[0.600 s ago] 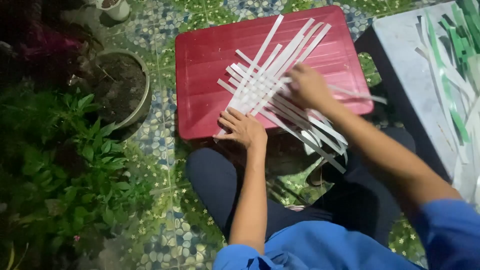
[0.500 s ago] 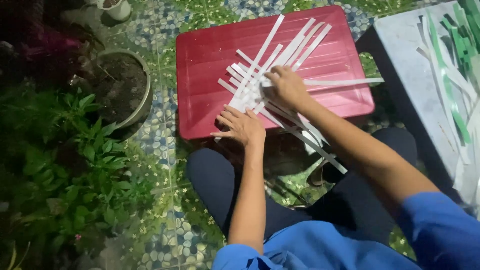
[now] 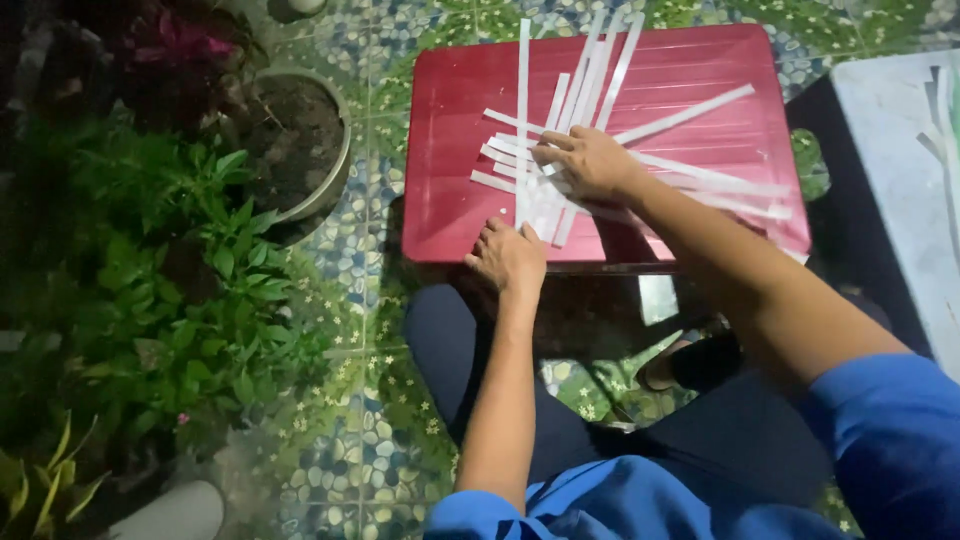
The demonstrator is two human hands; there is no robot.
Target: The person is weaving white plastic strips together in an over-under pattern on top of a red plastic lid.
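A red plastic board point(image 3: 450, 210) lies in front of my knees. On it is a loose weave of white strips point(image 3: 590, 75), some fanning upward, others running right. My right hand point(image 3: 585, 160) rests on the crossing of the strips with its fingers curled down on them, pinching there. At the board's near edge my left hand point(image 3: 508, 255) has its fingers spread flat, touching the lower ends of the upright strips. My blue sleeves and dark trousers fill the lower part of the view.
A round pot of soil point(image 3: 300, 150) stands left of the board, beside leafy green plants point(image 3: 180, 300). A grey table point(image 3: 900, 180) with more pale strips point(image 3: 945, 150) is at the right edge. A sandal point(image 3: 690, 365) lies on the pebble-patterned tile floor point(image 3: 360, 440).
My right hand has slid left along the strips to the middle of the weave. The long strips now point right instead of hanging toward my lap. My left hand stays at the near edge.
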